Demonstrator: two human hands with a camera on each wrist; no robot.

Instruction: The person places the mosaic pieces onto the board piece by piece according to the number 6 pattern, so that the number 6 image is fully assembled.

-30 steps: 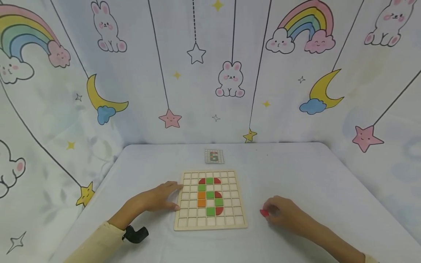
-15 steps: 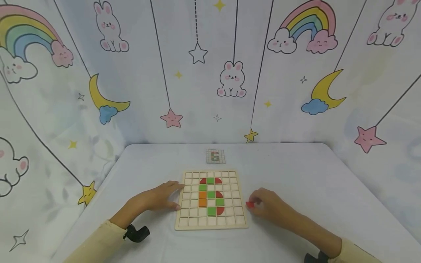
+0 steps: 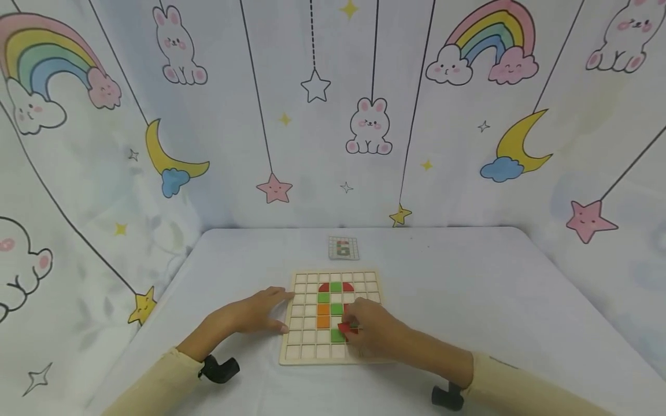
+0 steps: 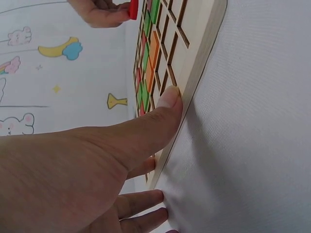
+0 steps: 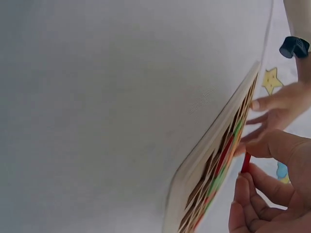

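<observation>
A wooden grid board lies on the white table, with green, orange and red tiles in its cells forming a figure. My left hand rests at the board's left side; in the left wrist view the thumb touches its rim and the fingers stay fairly straight. Above the board's lower middle, my right hand pinches a red tile between thumb and fingertips. In the right wrist view that red tile is seen edge-on, apart from the board. The right hand covers some right-side cells in the head view.
A small card printed with a coloured grid figure lies behind the board. Black wrist cameras are strapped on both forearms. A patterned cloth with rabbits, stars and moons hangs behind and beside the table.
My right hand has moved left with the red tile, from beside the board to over its lower middle. The left hand has stayed at the board's left edge.
</observation>
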